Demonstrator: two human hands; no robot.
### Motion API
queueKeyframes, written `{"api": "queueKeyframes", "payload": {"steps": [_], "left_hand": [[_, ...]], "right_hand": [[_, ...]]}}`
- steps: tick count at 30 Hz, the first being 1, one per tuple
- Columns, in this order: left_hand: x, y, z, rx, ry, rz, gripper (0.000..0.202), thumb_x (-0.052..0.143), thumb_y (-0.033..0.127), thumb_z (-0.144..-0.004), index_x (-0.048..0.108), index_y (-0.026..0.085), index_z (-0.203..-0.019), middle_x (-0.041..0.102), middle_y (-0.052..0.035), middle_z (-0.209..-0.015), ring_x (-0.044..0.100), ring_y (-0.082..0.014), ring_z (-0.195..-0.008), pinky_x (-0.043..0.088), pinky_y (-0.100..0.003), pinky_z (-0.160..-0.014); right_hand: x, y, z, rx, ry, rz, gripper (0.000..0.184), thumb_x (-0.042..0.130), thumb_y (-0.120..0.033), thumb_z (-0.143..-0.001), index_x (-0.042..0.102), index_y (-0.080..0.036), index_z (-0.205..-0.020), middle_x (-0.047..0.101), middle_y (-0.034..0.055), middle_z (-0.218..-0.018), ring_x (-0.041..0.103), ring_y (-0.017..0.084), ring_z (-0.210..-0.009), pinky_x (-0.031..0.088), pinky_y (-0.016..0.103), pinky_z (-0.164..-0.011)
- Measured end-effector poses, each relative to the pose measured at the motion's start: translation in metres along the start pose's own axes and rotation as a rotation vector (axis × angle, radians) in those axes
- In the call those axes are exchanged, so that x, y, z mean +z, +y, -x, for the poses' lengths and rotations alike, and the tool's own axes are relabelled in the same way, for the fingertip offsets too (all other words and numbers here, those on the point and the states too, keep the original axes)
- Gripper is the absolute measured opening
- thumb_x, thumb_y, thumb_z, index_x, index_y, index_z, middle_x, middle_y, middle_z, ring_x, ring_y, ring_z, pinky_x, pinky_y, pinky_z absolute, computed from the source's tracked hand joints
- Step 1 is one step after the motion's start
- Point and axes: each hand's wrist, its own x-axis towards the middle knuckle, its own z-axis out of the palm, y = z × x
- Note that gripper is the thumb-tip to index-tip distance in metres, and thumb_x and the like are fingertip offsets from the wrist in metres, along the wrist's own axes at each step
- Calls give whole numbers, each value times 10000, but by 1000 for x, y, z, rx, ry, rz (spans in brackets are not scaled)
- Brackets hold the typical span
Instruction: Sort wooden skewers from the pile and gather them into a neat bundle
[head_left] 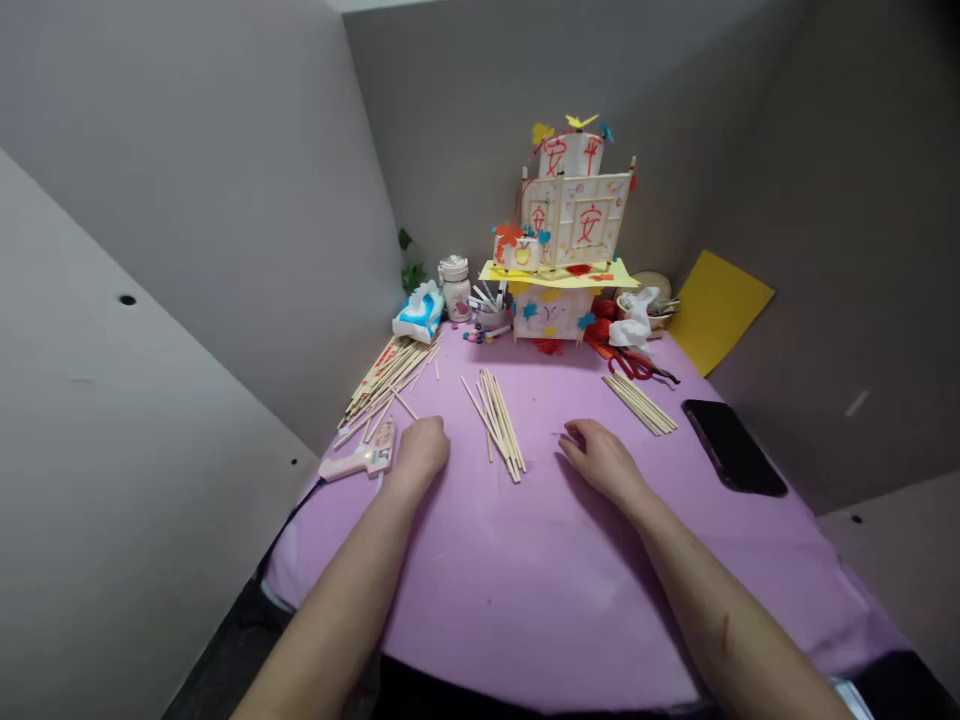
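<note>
My left hand (420,452) rests on the purple table cover (540,560) with its fingers curled under in a loose fist, nothing showing in it. A pink glue gun (361,457) lies just to its left. My right hand (600,458) lies flat on the cover, fingers relaxed and slightly bent, holding nothing. Between the hands lies a small bundle of thin wooden sticks (499,422). A larger pile of sticks (388,380) lies at the left, and another small bundle (640,402) lies to the right.
A decorated paper-and-stick model house (571,240) stands at the back. Beside it are a white jar (454,287), a tissue pack (419,311), red scissors (634,362) and a yellow sheet (716,307). A black phone (733,446) lies at the right. Grey walls enclose the table.
</note>
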Motion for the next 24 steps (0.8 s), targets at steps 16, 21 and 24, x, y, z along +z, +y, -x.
{"api": "queueKeyframes", "payload": {"steps": [16,21,24], "left_hand": [[-16,-5,-18,-123,-63,402,148,551,138,-719,640,157,-836,712,-111,-803,678,-209,-767,482,-266,-654],[-44,-24,1,-152,-72,911,69,442,251,-797,482,195,-798,515,34,-598,415,-63,-425,273,-172,-407],[-62,-37,-3,-141,-101,1362,85,488,200,-718,403,199,-725,368,73,-551,265,-40,-390,143,-165,-388]], "right_hand": [[7,6,1,-73,-15,72,336,515,-320,-888,631,-140,-1147,651,131,-1162,578,263,-1072,399,337,-938],[5,4,2,-84,-15,75,299,517,-314,-886,644,-149,-1101,659,124,-1133,569,263,-1066,388,332,-944],[4,2,2,-81,-21,81,275,521,-307,-885,647,-158,-1078,659,116,-1124,564,261,-1055,385,326,-935]]}}
